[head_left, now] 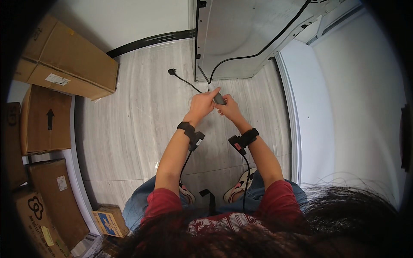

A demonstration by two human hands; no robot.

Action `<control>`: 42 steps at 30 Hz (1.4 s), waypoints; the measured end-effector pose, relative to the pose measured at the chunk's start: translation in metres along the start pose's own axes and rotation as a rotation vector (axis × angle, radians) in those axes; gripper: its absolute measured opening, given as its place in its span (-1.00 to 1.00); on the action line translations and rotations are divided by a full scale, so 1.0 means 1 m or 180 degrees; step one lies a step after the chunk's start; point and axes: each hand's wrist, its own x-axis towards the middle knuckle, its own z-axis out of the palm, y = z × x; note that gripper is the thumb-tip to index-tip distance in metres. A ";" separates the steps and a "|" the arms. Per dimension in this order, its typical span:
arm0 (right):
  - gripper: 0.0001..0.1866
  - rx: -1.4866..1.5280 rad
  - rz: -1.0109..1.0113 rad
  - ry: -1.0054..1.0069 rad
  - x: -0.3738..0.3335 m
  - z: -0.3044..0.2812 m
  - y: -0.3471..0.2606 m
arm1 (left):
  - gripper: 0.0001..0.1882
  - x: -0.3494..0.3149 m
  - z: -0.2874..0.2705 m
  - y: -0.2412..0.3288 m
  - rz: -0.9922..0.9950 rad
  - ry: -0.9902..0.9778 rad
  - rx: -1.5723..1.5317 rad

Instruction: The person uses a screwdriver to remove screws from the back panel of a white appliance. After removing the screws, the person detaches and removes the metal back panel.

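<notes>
Few marks can be read.
A black upward arrow (50, 118) is printed on a brown upright cardboard box (38, 131), and a black looped emblem (36, 208) on a tan cardboard carton (41, 221). White paper labels (57, 79) are stuck to a long brown cardboard box (75, 60) and a leaning brown carton (58, 202), their print too small to be read. White block letters (226, 222), partly hidden, are borne by a red short-sleeved shirt (279, 200).

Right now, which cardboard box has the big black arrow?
The box just below the big top-left carton; only it shows a big arrow.
</notes>
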 end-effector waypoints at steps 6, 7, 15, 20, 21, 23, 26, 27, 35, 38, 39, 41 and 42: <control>-0.58 0.1106 0.0519 -0.0187 0.001 -0.004 -0.011 | -0.45 0.003 0.001 -0.007 0.0206 -0.0137 0.0400; -0.59 0.0819 0.0373 -0.0168 -0.002 -0.003 -0.012 | -0.45 0.002 0.001 -0.008 0.0194 -0.0139 0.0484; -0.62 0.1229 0.0088 -0.0001 -0.018 0.011 -0.028 | -0.48 0.004 -0.002 -0.011 0.0169 0.0307 0.0573; -0.61 0.1142 0.0394 -0.0372 -0.019 0.008 -0.031 | -0.48 -0.002 0.003 -0.007 0.0023 0.0524 0.0484; -0.61 0.0780 0.0121 -0.0210 -0.017 0.008 -0.024 | -0.48 0.000 0.003 -0.004 0.0104 0.0529 0.0420; -0.61 0.0381 -0.0414 0.0107 -0.014 0.005 -0.010 | -0.46 0.006 0.004 0.002 0.0143 0.0537 0.0366; -0.58 0.1386 0.0021 0.0025 -0.013 0.007 -0.024 | -0.44 0.006 -0.001 -0.005 -0.0016 0.0583 0.0429; -0.55 0.1976 0.0390 -0.0108 -0.015 0.008 -0.033 | -0.44 0.004 0.000 -0.008 -0.0063 0.0627 0.0428; -0.57 0.0437 -0.0446 0.0221 -0.019 0.008 -0.028 | -0.46 0.008 0.002 0.000 -0.0120 0.0524 0.0300; -0.57 0.1421 0.0317 -0.0193 -0.021 0.010 -0.046 | -0.45 0.005 -0.005 -0.006 -0.0284 0.0524 0.0327; -0.56 0.1886 0.0727 -0.0405 -0.023 0.006 -0.051 | -0.46 0.006 -0.005 -0.004 -0.0355 0.0513 0.0326; -0.55 0.1811 0.0599 -0.0435 -0.022 0.008 -0.047 | -0.47 0.007 -0.005 -0.003 -0.0353 0.0500 0.0293; -0.54 0.1776 0.0525 -0.0439 -0.020 0.008 -0.043 | -0.49 0.010 -0.005 -0.002 -0.0265 0.0500 0.0258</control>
